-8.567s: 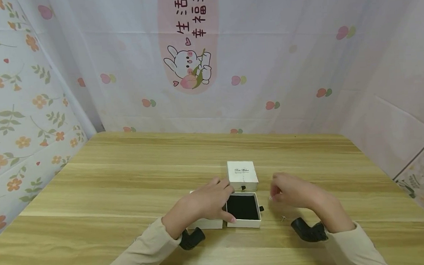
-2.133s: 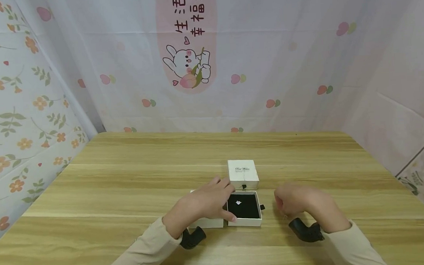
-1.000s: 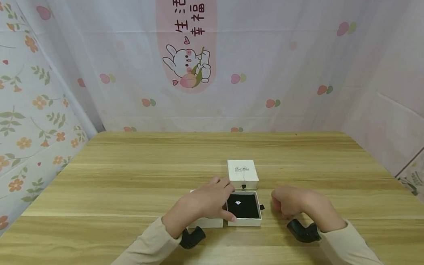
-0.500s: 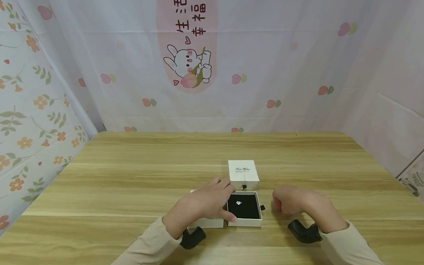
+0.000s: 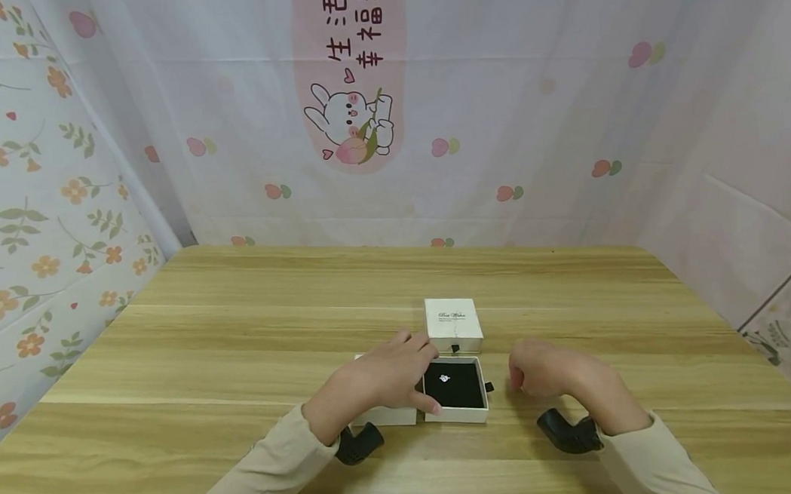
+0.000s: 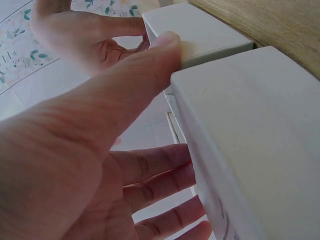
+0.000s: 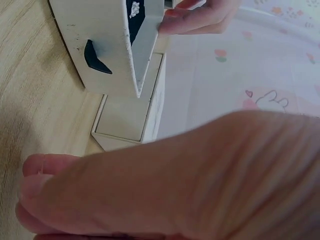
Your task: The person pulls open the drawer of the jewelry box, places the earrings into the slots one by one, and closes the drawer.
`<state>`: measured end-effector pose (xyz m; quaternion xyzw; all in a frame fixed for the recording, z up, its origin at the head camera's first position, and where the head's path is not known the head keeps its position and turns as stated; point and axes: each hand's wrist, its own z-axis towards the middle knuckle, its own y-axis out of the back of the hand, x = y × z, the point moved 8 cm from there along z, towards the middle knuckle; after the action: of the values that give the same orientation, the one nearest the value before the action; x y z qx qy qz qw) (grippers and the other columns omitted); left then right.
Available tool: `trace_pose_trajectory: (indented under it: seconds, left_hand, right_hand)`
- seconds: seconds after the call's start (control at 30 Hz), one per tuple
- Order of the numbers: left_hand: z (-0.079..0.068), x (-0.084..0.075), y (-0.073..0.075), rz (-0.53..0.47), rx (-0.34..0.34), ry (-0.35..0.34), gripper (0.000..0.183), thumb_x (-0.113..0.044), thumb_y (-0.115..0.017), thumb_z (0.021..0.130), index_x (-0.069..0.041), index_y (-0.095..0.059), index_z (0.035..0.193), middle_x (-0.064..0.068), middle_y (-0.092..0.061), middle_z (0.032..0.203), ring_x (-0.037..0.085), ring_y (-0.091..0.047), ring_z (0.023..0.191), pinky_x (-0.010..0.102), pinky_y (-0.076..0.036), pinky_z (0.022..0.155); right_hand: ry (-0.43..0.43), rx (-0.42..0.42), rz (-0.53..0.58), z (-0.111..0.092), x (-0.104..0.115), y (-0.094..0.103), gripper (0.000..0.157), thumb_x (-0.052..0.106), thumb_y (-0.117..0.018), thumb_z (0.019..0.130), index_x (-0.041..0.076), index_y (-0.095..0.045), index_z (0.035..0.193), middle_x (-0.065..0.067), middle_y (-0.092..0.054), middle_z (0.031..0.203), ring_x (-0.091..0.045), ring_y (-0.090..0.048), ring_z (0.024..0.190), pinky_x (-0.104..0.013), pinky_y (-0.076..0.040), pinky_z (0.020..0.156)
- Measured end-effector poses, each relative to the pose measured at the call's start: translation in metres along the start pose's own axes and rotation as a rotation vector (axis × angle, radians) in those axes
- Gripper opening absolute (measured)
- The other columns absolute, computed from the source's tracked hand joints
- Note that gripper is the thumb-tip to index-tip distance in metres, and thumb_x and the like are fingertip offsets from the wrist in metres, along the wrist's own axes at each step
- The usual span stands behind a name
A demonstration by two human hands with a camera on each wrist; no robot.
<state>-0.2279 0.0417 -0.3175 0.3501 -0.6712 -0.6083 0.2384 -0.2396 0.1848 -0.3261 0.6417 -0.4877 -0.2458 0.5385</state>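
An open white drawer-type jewelry box lies on the table, its drawer [image 5: 456, 417] lined in black. A small sparkling piece of jewelry [image 5: 444, 378] sits on the lining. My left hand [image 5: 383, 372] holds the box where sleeve [image 6: 250, 120] and drawer meet, thumb on the drawer's near wall, fingers at the far side. Right of the drawer's black pull tab [image 5: 489, 386], my right hand [image 5: 546, 370] is low over the table with thumb and fingers together. In the right wrist view a thin, shiny sliver [image 7: 41, 165] shows between its fingertips; its kind is unclear.
A second white box [image 5: 453, 320], closed and lettered on top, stands just behind the drawer. The wooden table [image 5: 270, 307] reaches back to a printed curtain [image 5: 496, 120]. Each wrist carries a black camera mount [image 5: 358, 444].
Since the oldest frame a piece of jewelry has come to lie on the black lining, and the small piece right of the drawer no longer shows on the table. My left hand stays put.
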Motion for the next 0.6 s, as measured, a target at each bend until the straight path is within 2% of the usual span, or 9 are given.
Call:
trace_pose_trajectory:
  seconds: [0.23,0.47,0.6]
  left_hand:
    - [0.0000,0.0003,0.0006,0.003,0.000,-0.002,0.069,-0.051,-0.067,0.078,-0.009,-0.048,0.130,0.002,-0.047,0.128,0.017,-0.042,0.112,0.028,-0.040,0.097]
    - [0.0002,0.0005,-0.0001,-0.005,0.002,0.000,0.069,-0.051,-0.067,0.078,-0.010,-0.048,0.130,0.002,-0.047,0.128,0.017,-0.042,0.111,0.028,-0.040,0.097]
    - [0.0005,0.0007,-0.0005,-0.007,0.004,0.003,0.070,-0.051,-0.066,0.078,-0.010,-0.048,0.131,0.002,-0.047,0.129,0.017,-0.042,0.113,0.029,-0.040,0.097]
  right_hand:
    - [0.000,-0.023,0.055,-0.0010,0.0013,0.0041,0.026,-0.014,-0.051,0.072,0.004,-0.069,0.078,-0.003,-0.065,0.079,-0.013,-0.052,0.069,-0.026,-0.045,0.057]
    - [0.050,-0.056,0.058,-0.0008,0.0068,0.0081,0.019,-0.012,-0.059,0.069,0.005,-0.068,0.070,0.000,-0.063,0.071,-0.010,-0.050,0.064,-0.023,-0.044,0.055]
    - [0.060,-0.055,0.032,-0.0020,0.0061,0.0086,0.019,-0.013,-0.057,0.067,0.004,-0.066,0.064,0.004,-0.055,0.062,-0.008,-0.044,0.058,-0.020,-0.038,0.050]
